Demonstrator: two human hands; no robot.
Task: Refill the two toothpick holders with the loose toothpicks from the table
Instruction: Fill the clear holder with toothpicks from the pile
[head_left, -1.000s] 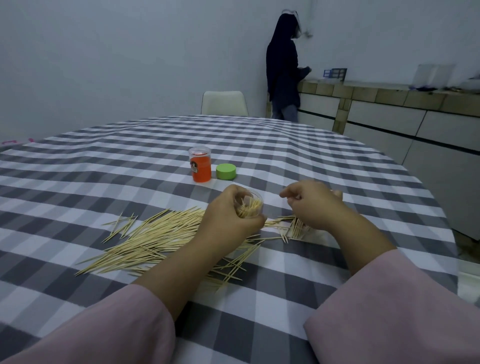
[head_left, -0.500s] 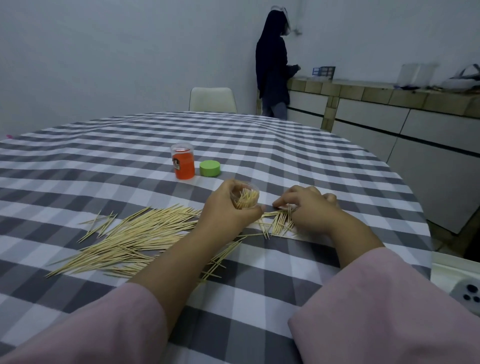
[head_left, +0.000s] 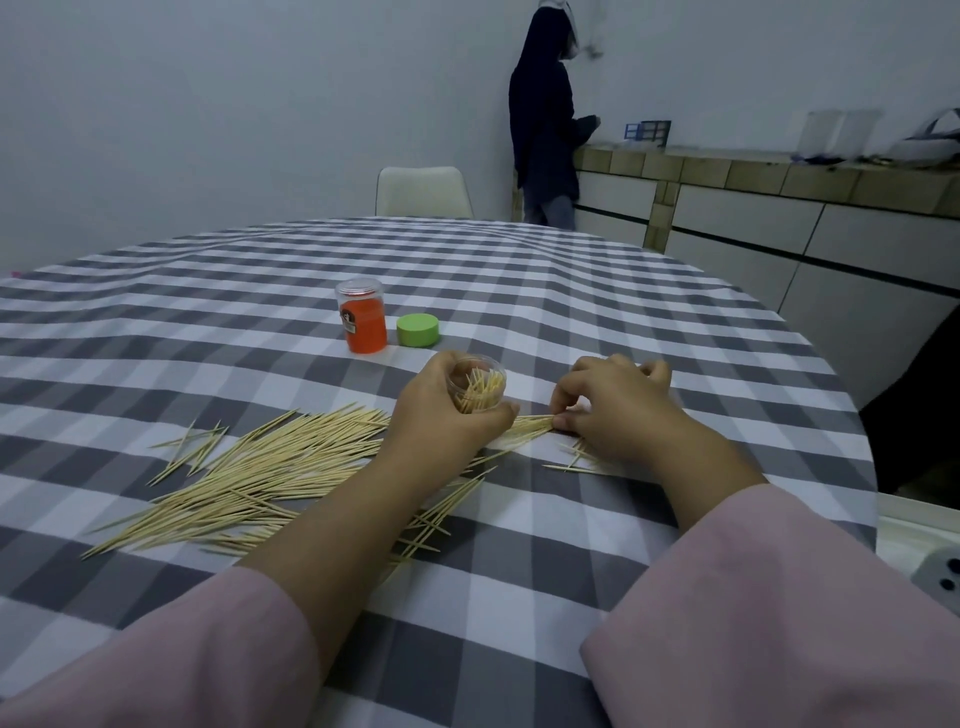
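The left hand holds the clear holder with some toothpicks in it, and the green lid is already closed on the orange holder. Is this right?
Not quite. The head view shows the green lid lying on the tablecloth beside the orange holder, not closed on it. The rest stands: the left hand holds the clear holder with some toothpicks in it.

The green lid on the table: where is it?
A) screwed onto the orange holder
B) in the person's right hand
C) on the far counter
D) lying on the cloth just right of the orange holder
D: the green lid lies flat on the checked tablecloth, right beside the orange holder.
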